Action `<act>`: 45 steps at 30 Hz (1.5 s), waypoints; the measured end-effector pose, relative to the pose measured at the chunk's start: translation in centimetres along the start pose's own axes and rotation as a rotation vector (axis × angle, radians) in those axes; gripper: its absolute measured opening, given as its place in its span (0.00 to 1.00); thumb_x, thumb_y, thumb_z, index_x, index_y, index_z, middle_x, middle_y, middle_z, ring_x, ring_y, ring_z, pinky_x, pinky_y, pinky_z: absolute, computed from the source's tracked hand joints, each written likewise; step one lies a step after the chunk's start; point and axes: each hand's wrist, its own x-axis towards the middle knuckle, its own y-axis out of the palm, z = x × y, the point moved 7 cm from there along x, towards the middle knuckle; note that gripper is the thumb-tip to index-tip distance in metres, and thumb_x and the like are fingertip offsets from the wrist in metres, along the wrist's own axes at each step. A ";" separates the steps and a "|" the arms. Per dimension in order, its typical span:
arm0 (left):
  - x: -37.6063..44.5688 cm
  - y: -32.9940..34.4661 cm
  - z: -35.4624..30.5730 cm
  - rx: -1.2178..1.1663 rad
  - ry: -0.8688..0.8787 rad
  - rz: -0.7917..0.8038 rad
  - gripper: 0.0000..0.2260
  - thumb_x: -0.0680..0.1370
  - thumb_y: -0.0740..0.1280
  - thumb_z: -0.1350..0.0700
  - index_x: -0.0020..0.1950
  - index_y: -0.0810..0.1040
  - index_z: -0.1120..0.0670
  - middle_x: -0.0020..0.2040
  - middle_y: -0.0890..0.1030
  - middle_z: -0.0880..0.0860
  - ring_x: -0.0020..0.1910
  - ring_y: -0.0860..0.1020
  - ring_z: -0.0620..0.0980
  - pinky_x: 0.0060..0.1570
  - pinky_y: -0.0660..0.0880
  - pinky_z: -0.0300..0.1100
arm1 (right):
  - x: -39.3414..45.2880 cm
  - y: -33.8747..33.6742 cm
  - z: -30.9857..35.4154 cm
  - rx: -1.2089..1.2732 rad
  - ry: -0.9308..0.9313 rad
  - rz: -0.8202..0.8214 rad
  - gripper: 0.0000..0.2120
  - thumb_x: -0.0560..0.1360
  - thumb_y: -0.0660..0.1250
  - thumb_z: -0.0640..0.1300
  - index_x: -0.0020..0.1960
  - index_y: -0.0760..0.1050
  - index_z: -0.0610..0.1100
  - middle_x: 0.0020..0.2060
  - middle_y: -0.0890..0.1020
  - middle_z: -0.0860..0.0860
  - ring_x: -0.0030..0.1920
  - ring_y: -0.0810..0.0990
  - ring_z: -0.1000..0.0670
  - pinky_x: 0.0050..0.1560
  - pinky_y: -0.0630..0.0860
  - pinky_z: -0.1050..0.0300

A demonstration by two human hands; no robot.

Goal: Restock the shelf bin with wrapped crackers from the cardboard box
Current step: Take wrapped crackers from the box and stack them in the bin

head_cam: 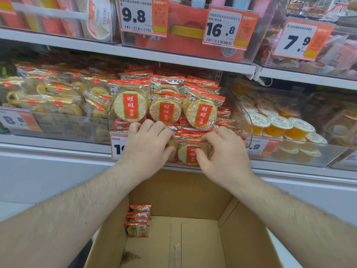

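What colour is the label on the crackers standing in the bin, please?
Red with white characters and a gold edge, on the crackers, clearest in the head view.

Jelly cups [278,122] (orange) right, yellow pastries [58,95] left, price tags [224,26] above.

The left hand [148,144] covers most of the shelf bin's price tag [118,146]. The cardboard box [241,238] runs off the bottom edge.

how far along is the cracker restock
Nearly done: the shelf bin is heaped with wrapped crackers. Both the left hand and right hand are at its front edge on packs. A few packs are left in the cardboard box.
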 end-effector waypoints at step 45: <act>-19.1 10.1 -1.9 -0.328 0.056 1.403 0.10 0.77 0.63 0.54 0.58 0.75 0.48 0.54 0.80 0.45 0.54 0.77 0.48 0.54 0.74 0.43 | -29.0 29.4 7.5 0.247 0.323 1.443 0.12 0.73 0.64 0.43 0.54 0.81 0.42 0.51 0.83 0.45 0.54 0.82 0.43 0.48 0.79 0.57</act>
